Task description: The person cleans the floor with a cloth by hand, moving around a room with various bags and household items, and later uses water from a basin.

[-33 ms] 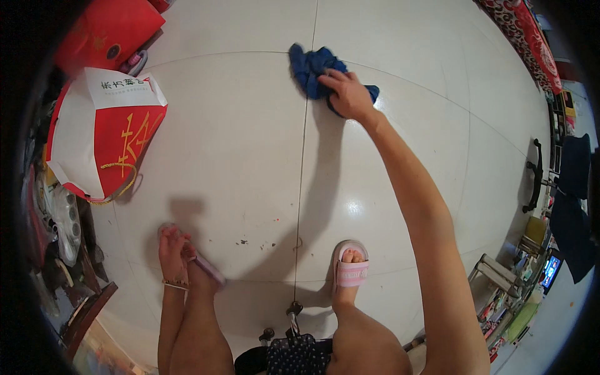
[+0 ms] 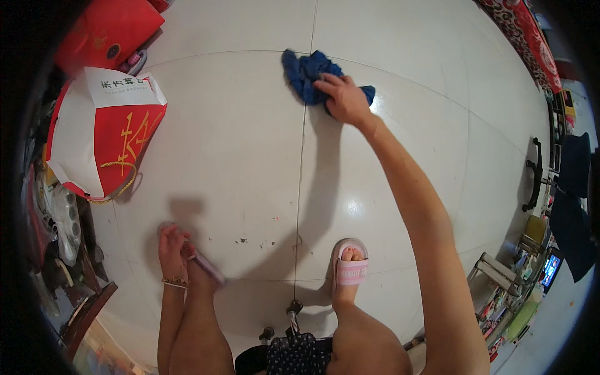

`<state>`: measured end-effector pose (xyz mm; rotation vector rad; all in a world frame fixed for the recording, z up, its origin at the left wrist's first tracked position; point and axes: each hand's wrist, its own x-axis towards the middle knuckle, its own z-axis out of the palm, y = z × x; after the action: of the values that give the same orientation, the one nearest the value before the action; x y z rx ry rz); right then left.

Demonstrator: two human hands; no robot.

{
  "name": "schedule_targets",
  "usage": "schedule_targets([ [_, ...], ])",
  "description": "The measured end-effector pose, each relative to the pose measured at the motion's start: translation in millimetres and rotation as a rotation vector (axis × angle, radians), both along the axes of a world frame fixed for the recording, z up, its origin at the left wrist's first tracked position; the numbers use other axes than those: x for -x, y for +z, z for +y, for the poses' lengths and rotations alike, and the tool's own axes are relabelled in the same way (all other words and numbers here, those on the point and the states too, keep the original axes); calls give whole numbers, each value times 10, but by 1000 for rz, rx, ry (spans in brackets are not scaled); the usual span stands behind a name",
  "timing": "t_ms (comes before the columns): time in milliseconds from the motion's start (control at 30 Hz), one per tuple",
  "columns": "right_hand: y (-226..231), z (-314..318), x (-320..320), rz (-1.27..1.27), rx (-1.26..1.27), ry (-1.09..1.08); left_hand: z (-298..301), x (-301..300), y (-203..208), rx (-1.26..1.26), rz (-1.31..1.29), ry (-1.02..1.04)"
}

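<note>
My right hand (image 2: 342,100) reaches out ahead and grips a crumpled dark blue cloth (image 2: 306,75) on the pale tiled floor (image 2: 231,144). The cloth's bunched folds spread to both sides of my fingers, and some of it lies hidden under the hand. Low on the left, my left hand (image 2: 173,247) hangs beside my left foot and slipper (image 2: 206,269), with its fingers loosely bent, partly apart and nothing visible in them. A bracelet (image 2: 175,283) circles that wrist. My right foot, in a pink and white slipper (image 2: 352,273), rests on the floor.
Several dark specks (image 2: 242,240) lie on the floor between my feet. A red and white paper bag (image 2: 125,144) stands at left, with a red bag (image 2: 106,34) behind it. At right are a chair base (image 2: 534,175) and a small stool (image 2: 497,275).
My right hand and the blue cloth have shifted slightly left and a little nearer to me. My left hand has stayed in place.
</note>
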<state>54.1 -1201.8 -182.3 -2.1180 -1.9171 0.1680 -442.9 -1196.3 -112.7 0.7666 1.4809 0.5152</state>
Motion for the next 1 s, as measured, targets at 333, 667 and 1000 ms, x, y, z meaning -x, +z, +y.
schedule_targets([
  [333, 209, -1472, 1047, 60, 153, 229, -112, 209, -36, -105, 28, -53],
  [667, 139, -3371, 421, 52, -16, -649, -349, 359, -38, -174, 69, -181],
  [1000, -59, -6211, 389, 47, 125, -1525, -836, 250, 251, -192, 21, -286],
])
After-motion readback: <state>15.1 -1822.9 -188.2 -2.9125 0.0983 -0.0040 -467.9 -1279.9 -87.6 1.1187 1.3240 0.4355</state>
